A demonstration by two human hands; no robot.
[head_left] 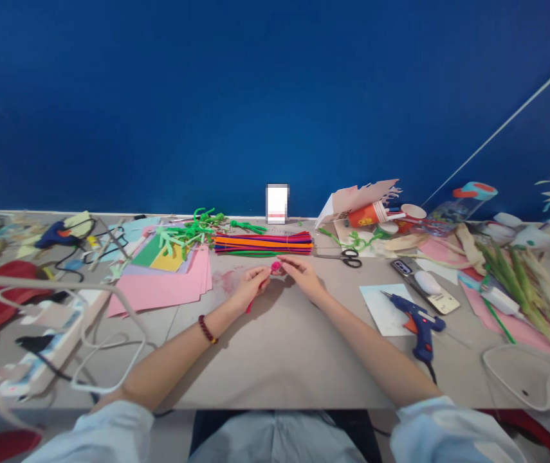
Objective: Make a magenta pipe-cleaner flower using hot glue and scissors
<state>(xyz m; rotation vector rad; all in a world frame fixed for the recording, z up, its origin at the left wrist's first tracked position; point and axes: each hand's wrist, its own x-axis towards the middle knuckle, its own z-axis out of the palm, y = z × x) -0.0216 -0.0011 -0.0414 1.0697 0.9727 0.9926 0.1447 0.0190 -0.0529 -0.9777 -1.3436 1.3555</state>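
At the left of the desk lies a cable-draped power strip, then fanned pink paper sheets. The left hand is drawn into a narrow pinch, a red fuzzy stem poking out below it. Behind the hands lies the bundle of pipe cleaners. The small magenta piece is between the two sets of fingertips, above the desk; it is too small for me to tell how it is wound. The right hand closes narrowly on its upper edge. I'd let the left pinch anchor the work and the right make small, even moves — too hard a squeeze could flatten it. Forearms low and steady would help. Scissors lie beyond the right hand; farther right, the glue gun rests partly on a pale card — best kept clear of that elbow.
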